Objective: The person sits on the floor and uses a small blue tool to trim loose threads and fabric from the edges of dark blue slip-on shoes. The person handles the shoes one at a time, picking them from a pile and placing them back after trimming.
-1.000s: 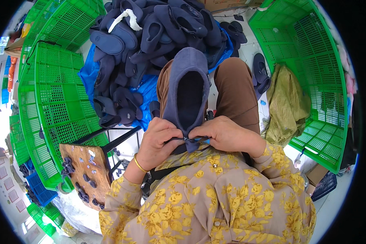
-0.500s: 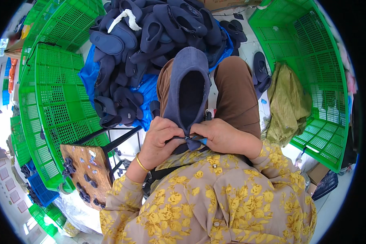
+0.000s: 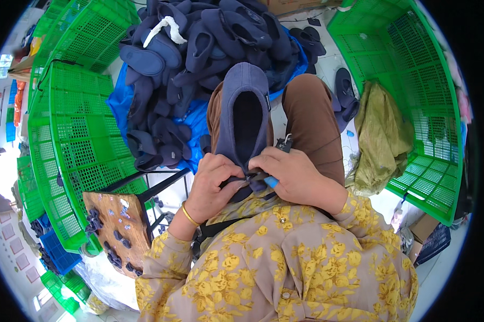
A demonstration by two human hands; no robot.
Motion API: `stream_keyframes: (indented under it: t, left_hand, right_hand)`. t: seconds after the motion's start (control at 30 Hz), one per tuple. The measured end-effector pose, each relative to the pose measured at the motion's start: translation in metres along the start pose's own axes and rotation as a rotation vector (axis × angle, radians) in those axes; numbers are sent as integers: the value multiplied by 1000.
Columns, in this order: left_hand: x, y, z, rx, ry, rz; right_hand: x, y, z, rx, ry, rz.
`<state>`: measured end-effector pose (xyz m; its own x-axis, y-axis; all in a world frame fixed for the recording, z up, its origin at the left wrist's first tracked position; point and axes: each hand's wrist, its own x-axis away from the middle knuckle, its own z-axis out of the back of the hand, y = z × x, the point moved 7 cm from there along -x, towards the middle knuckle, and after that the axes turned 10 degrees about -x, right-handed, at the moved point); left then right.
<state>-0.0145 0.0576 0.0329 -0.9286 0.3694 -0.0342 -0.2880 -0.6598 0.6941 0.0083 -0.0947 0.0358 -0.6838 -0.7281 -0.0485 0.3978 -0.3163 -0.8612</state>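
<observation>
A navy fabric slipper (image 3: pixel 244 78) rests on my lap, toe pointing away and its dark opening facing up. My left hand (image 3: pixel 215 180) is closed in a pinch on the slipper's heel end. Close beside it, my right hand (image 3: pixel 285 173) is closed around a small dark tool with a blue part (image 3: pixel 271 182). The tool's front end meets the heel near my left fingertips, and its exact kind is hidden by my fingers. A dark piece with a white thread-like end (image 3: pixel 285 143) sticks out above my right hand.
A heap of navy slippers (image 3: pixel 199 48) lies on blue sheeting ahead. Green crates (image 3: pixel 86 145) stand at left; another green crate (image 3: pixel 424 80) at right has an olive sack (image 3: pixel 381 139) against it. A wooden stool (image 3: pixel 110 214) at lower left carries small dark bows.
My right hand has turned slightly, and more of the dark tool and the dark piece above the hand shows. The slipper's toe has shifted a little left. My left hand keeps its pinch.
</observation>
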Motion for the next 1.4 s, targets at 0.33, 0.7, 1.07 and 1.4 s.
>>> stream_keyframes:
  t: [0.33, 0.7, 1.07, 1.4]
  left_hand:
    - [-3, -3, 0, 22, -33, 27]
    - [-1, 5, 3, -24, 22, 17]
    - [19, 11, 6, -17, 229, 32]
    - [19, 10, 6, 0, 217, 60]
  right_hand:
    - [-5, -22, -15, 227, -12, 198]
    - [-4, -14, 16, -1144, 353, -237]
    - [19, 4, 10, -442, 106, -262]
    - [13, -6, 5, -237, 85, -90]
